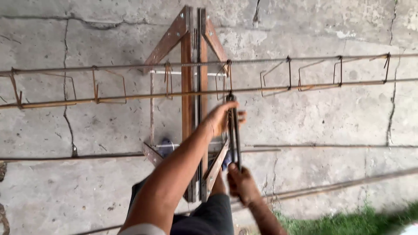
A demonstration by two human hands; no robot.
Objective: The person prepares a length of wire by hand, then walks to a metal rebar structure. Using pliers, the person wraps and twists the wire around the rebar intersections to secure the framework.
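While both arms are stretched out over the rusty metal trestle [193, 78], a long dark pincer tool [235, 130] is held upright between the two hands. Its handles are gripped at the near end by the right hand [241, 182], whose fingers are curled shut around them. Farther along, the left hand [222, 117] is placed against the tool's shaft, with the fingers wrapped about it from the left side; whether they are fully closed on it cannot be told, since the hand is blurred. The tool's far tip is set at the near bar of the rebar cage [270, 74], just where a bent stirrup [227, 80] crosses that bar. The cage is laid across the trestle from left to right, with further stirrups spaced along it on both sides. What is pinched in the tool's tip is too small and smeared to be made out. The lower part of the trestle is hidden behind the arms and the dark trousers [209, 217]. Loose steel rods [331, 146] are seen lying on the cracked concrete floor [87, 191], and a strip of grass [361, 217] is cut off at the near right corner.
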